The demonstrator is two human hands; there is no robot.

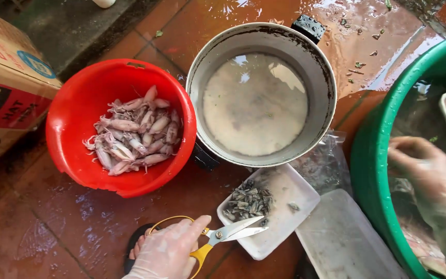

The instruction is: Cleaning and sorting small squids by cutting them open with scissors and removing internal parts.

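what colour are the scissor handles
Yellow-orange, seen in the head view: the left hand holds the scissors by them.

Wet floor of reddish-brown square tiles [52, 237], shining with puddles and bright daylight reflections at the top right; dark grout lines running diagonally; a strip of grey rough concrete [73, 23] at the top left; small green and dark scraps [360, 64] scattered over the wet tiles near the top right; a brown cardboard box with red and blue print [3, 82] standing at the left edge.
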